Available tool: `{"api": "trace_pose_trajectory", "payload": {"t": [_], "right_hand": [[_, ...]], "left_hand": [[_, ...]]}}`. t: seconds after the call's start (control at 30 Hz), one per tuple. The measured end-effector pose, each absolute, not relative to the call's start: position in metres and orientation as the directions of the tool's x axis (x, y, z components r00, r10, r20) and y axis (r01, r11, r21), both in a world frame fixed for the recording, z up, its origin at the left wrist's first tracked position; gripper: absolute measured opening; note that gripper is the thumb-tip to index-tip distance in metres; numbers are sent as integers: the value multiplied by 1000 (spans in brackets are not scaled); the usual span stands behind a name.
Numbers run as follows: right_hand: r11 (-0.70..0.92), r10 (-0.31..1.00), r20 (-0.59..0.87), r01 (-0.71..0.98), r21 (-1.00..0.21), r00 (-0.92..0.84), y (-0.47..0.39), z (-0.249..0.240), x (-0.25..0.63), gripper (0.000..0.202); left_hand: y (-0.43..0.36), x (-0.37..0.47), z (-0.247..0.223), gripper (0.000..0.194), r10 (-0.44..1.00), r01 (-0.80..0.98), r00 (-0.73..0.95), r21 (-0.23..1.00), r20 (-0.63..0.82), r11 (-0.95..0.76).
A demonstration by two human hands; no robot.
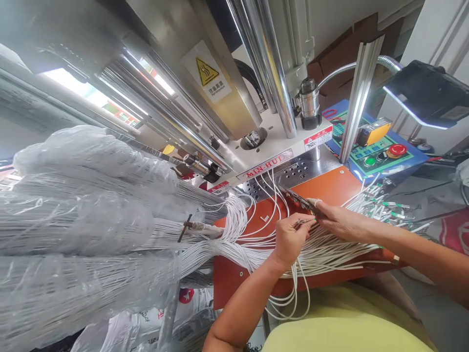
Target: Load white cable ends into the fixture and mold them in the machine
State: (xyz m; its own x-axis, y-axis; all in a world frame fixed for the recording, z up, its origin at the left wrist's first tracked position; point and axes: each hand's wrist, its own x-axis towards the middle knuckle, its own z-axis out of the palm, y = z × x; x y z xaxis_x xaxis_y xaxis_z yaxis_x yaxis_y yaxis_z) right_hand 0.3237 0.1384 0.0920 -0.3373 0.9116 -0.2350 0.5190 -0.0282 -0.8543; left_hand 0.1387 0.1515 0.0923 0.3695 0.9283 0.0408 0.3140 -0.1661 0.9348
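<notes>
My left hand (291, 239) is closed in a pinch over the orange-brown table, with small metal connector ends (301, 222) at its fingertips. Several white cables (304, 283) hang in loops below that hand. Close beside it, my right hand (333, 220) grips a long dark metal mould bar (298, 199) tilted towards the press. A finger of this hand wears a pale cover. Both hands nearly touch. Under them lies a spread of white cables (252, 252). Details at the fingertips are partly hidden.
Ahead stands a steel moulding press (269, 159) with a heat warning label. Wrapped cable bundles (84, 215) fill the left side. Finished-looking cable ends (392, 208) pile at right. A blue control box (384, 151) with a red button and a black lamp (428, 93) stand behind.
</notes>
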Motion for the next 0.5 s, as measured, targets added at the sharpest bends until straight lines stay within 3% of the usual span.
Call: {"api": "trace_pose_trajectory", "payload": {"t": [0.07, 0.23, 0.37, 0.5], "right_hand": [[-70, 889, -276, 488, -870, -364, 139, 99, 325, 21], [-60, 915, -208, 392, -918, -347, 138, 96, 322, 44], [-65, 925, -207, 404, -913, -318, 138, 87, 318, 40], [-43, 929, -184, 398, -916, -321, 137, 89, 318, 41]], "left_hand": [[156, 138, 98, 14, 910, 300, 414, 942, 12, -149], [161, 127, 108, 24, 830, 224, 547, 974, -112, -17], [162, 121, 97, 31, 855, 136, 466, 973, -229, 186], [168, 120, 91, 32, 859, 163, 435, 962, -270, 221]]}}
